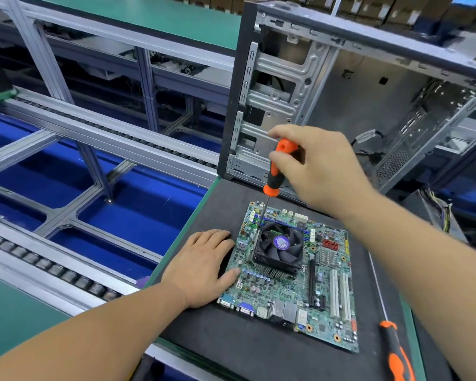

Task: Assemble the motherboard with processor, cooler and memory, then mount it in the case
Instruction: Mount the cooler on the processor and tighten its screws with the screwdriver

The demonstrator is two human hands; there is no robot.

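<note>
Green motherboard (291, 281) flat (black cooler (278, 247) mounted), open case (355, 100) behind

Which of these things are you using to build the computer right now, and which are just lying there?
In use:
circuit board
fan cooler
screwdriver, gripped by the right hand
left hand, steadying the board
computer case, waiting behind

Lying about:
second screwdriver
loose wires on the right

Head view looks steeply down, close over the motherboard (291, 273).
</note>
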